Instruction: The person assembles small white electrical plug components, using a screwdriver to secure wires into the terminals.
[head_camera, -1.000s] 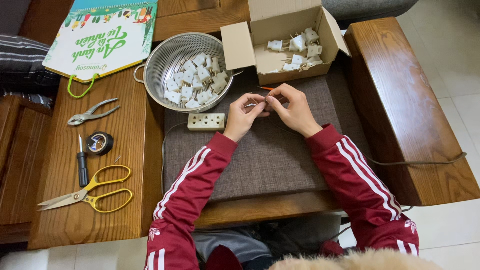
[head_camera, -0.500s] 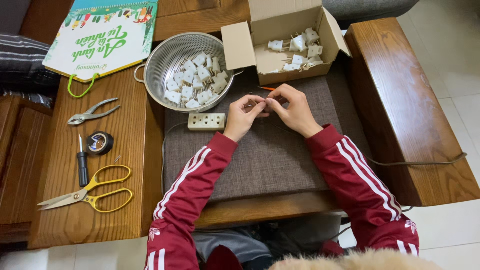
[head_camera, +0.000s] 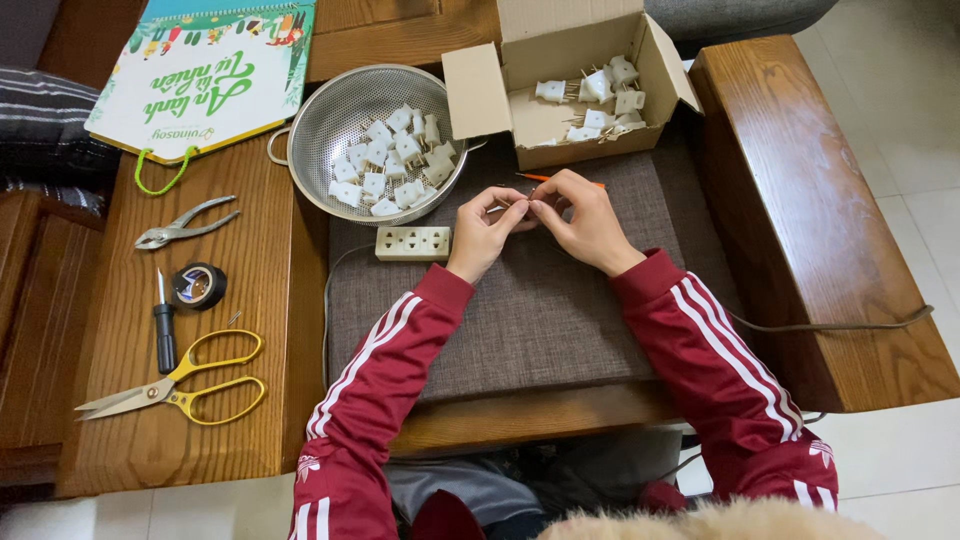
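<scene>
Small plug part (head_camera: 522, 203) pinched between both hands' fingertips (head_camera: 515, 210), wrists angled inward.

left hand (head_camera: 483, 232) + right hand (head_camera: 582, 218) pinch small part | colander (head_camera: 330, 120) | box (head_camera: 475, 90)

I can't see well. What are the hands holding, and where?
Both hands, left hand and right hand, pinch something tiny between their fingertips; too small to identify.

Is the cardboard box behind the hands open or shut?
Open. The cardboard box has its flaps folded outward, and white plug parts lie visible inside on its floor.
</scene>
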